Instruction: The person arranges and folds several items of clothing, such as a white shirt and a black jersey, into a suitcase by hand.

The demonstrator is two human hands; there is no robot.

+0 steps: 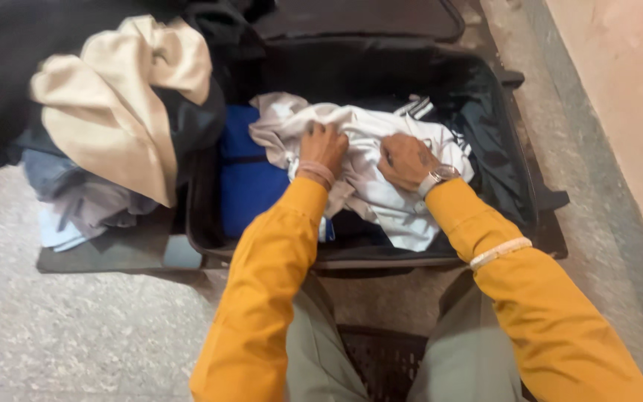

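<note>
An open dark suitcase (pixel 519 160) lies on a speckled stone floor (pixel 76 335), and everything else sits in or around it. Its lid (pixel 359 18) is thrown back on the far side, and a pale wall (pixel 626 112) runs close along its right edge. Heaped over the suitcase's left rim is a pile of clothes: a cream garment (pixel 113 104) on top, black cloth (pixel 1 74) behind it, grey and pale-blue pieces (pixel 76 205) underneath, all resting on a dark flat panel (pixel 113 253) beside the case.

Inside the suitcase, against its left wall, lies a folded blue garment (pixel 251 179). To the right of that, filling the middle of the case, is a crumpled white garment (pixel 381 201) with dark stripes at its far edge; it overlaps the blue one slightly.

Both arms, in mustard-yellow sleeves (pixel 269 298), reach into the case from the near side. The left hand (pixel 323 149) presses down on the white garment near its left part, fingers curled together into the cloth. The right hand (pixel 405 160) lies on the same garment just beside it, fingers bent and bunched against the fabric; whether either hand actually pinches a fold cannot be told. The right wrist carries a watch (pixel 438 177), and a pale band (pixel 500 251) circles the right sleeve further back. A pinkish band (pixel 315 171) sits at the left wrist.
</note>
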